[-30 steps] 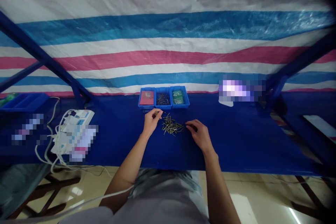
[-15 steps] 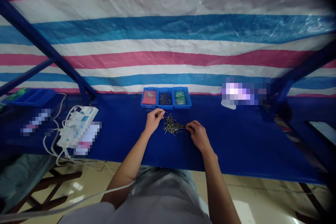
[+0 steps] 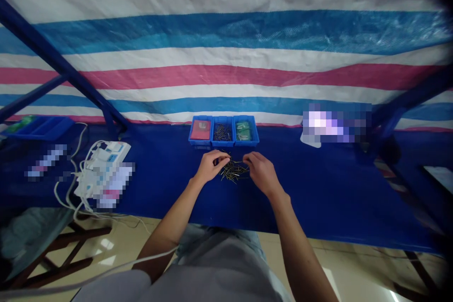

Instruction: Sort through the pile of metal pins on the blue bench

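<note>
Metal pcs (image 3: 232, 172) heaped on blue tbl (image 3: 332, 184) | L hand (image 3: 209, 166), R hand (image 3: 262, 171) either side | both grips: can't tell

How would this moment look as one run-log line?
pile of metal pieces: on blue table | left hand: at pile's left, grip unclear | right hand: at pile's right, grip unclear | three blue bins: behind pile

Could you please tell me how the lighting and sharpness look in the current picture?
In the head view, faint glare on the upper right of the striped sheet; bright reflections on the floor; dark shading at the right edge; pixelated patches on both sides; the metal pieces look soft, so what the fingers pinch, if anything, is unclear.
</note>
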Tool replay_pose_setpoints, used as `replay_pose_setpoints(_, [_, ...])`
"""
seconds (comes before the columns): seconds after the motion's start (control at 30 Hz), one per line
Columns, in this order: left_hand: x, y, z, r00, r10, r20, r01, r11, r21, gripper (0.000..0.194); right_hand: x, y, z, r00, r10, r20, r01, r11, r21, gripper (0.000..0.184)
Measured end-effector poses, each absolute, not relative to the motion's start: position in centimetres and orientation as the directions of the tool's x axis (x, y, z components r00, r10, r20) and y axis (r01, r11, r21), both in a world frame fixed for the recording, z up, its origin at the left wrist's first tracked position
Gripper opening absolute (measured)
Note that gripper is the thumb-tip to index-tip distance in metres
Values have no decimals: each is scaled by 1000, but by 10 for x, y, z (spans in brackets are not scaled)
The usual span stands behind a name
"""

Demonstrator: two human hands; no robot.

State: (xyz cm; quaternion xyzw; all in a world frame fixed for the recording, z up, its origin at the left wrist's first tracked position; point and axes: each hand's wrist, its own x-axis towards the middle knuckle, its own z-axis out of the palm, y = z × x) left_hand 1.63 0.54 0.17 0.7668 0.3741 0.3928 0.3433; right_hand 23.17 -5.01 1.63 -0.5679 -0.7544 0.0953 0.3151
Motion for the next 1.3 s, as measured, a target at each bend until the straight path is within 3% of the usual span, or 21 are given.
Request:
replay_pose_setpoints(0.13, [18, 7, 0, 456, 798, 395, 323, -562, 761, 24, 216, -32, 31, -311, 878, 365, 830, 438, -346, 19])
replay_pose_setpoints(0.27, [18, 9, -4, 442, 804, 397, 338, -560, 756, 25, 207, -21, 36, -365, 854, 370, 812, 486, -322, 21])
replay_pose_setpoints(0.7, [17, 11, -3, 408, 829, 381, 344, -527, 777, 22, 200, -13, 27, -370, 852, 370, 752, 509, -420, 18])
replay_pose_setpoints(0.97, [17, 11, -8, 310, 900, 307, 298, -398, 868, 21, 205, -23, 4, -118, 869, 480, 720, 407, -562, 23])
replay_pose_setpoints(1.3, [15, 11, -2, 272, 877, 397, 259, -464, 847, 20, 192, -26, -3, -187, 864, 468, 677, 459, -576, 20])
